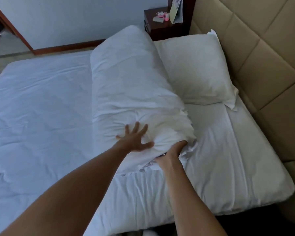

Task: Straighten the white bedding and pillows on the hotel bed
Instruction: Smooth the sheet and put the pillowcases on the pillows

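A long white pillow (126, 79) lies across the middle of the bed, its near end bunched up. My left hand (136, 138) presses flat on that near end with fingers spread. My right hand (174, 151) grips the pillowcase's gathered open end, its fingers tucked into the fabric. A second white pillow (194, 70) lies against the padded headboard (255, 57) at the right. The white duvet (37, 108) spreads over the left of the bed, and the wrinkled white sheet (220, 159) covers the mattress by the headboard.
A dark wooden nightstand (162, 26) stands beyond the bed beside the headboard, with small pink and white items and a card on it. A wall with a brown skirting board runs behind the bed. The near mattress edge drops to a dark floor.
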